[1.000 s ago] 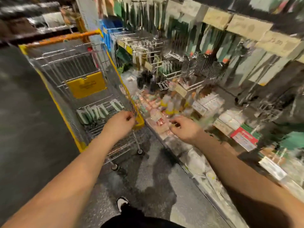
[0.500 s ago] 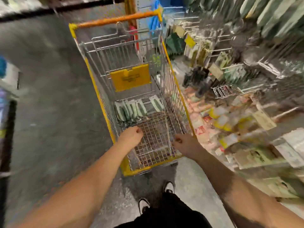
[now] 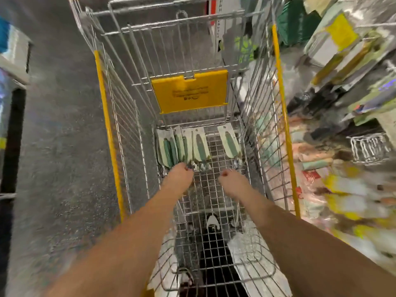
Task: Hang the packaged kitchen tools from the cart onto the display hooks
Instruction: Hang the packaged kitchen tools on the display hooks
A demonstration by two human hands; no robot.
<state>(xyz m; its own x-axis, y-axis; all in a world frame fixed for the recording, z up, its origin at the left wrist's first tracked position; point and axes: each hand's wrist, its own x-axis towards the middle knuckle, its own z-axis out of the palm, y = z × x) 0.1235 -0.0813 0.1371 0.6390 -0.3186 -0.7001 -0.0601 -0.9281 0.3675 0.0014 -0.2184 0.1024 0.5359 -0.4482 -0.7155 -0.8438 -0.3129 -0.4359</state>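
Several packaged kitchen tools (image 3: 183, 146), cream cards with green handles, lie side by side on the wire floor at the far end of the cart (image 3: 109, 129). One more package (image 3: 229, 140) lies apart to their right. Both my arms reach down into the cart. The fingertips of my left hand (image 3: 177, 179) touch the near metal ends of the grouped packages; blur hides any grip. A little to the right, my right hand (image 3: 233, 182) hovers over the bare wire floor, fingers bent down, with nothing in it, just short of the single package.
A yellow plastic flap (image 3: 189, 91) hangs on the cart's far wall. The display (image 3: 342, 61) with hanging packages and shelved goods runs along the right, blurred. Grey floor (image 3: 60, 146) lies left of the cart. My shoe (image 3: 212, 219) shows through the wire floor.
My view has swung from the display to straight down into the cart. Both hands left the cart's near rim and moved down inside, toward the packages.
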